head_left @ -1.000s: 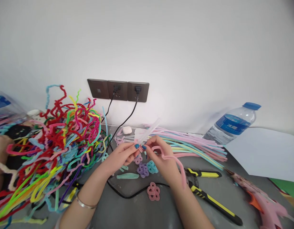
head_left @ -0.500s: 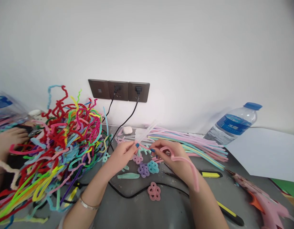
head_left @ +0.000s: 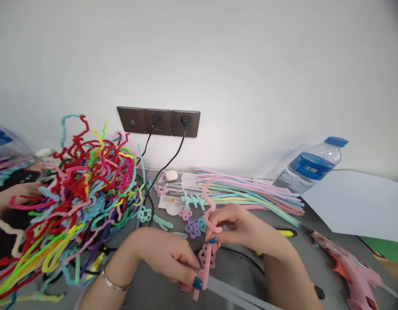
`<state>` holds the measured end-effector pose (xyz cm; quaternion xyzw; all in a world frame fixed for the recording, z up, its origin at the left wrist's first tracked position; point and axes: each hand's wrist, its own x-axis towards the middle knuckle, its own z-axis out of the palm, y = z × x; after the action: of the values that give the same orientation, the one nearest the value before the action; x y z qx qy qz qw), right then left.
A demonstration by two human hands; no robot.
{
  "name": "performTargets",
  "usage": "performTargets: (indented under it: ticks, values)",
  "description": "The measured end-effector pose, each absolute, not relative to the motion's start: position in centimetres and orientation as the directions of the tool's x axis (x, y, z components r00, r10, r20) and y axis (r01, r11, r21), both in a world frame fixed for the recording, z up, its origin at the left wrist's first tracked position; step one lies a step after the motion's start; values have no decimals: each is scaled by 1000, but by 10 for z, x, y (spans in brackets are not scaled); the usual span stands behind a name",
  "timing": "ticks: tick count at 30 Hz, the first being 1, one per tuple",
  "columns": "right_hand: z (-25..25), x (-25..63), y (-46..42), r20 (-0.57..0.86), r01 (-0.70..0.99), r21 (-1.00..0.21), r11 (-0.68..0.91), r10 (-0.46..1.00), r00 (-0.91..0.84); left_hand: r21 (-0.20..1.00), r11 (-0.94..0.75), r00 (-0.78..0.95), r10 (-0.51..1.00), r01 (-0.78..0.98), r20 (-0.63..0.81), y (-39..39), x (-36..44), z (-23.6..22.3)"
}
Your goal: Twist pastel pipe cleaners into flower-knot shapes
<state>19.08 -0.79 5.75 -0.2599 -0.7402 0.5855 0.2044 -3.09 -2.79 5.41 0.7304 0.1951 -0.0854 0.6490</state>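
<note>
A pink pipe cleaner [head_left: 208, 263] runs between my two hands low over the table. My left hand [head_left: 169, 254] pinches its lower end against several whitish translucent sticks [head_left: 233, 292], which point to the lower right. I cannot tell whether these are straws or glue sticks. My right hand [head_left: 240, 228] pinches the same pipe cleaner higher up, and its curly loose end rises above the fingers. Partly hidden behind it lies a pink pipe-cleaner flower [head_left: 203, 257]. Just beyond my hands are a purple flower [head_left: 193, 228] and a smaller pink flower [head_left: 185, 213].
A tangled heap of coloured pipe cleaners [head_left: 89, 189] fills the left, with another person's hand [head_left: 23, 193] behind it. Straight pastel pipe cleaners [head_left: 250, 189] lie along the wall. A water bottle [head_left: 312, 165], white paper [head_left: 357, 202] and a pink glue gun [head_left: 350, 269] are at right.
Both hands have come nearer to me and lower. The translucent sticks have swung from pointing up and away to pointing lower right. The pipe cleaner's loose end now stands up above my right hand.
</note>
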Motion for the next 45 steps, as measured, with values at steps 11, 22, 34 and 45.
performTargets:
  ticks: [11,22,34,45]
  values:
    - [15,154,16,-21,-122,-988,-96,860,-510,978,187,735,650,91,-193,-21,-50,50]
    - [21,151,14,322,-361,-906,220,912,-253,986,12,217,976,-168,26,0,-36,25]
    - [53,180,-3,291,31,-911,410,697,-656,816,1,738,427,578,-522,-15,-37,36]
    - [25,153,7,2,-180,-973,-142,782,-624,913,-37,878,291,407,-380,-14,-49,45]
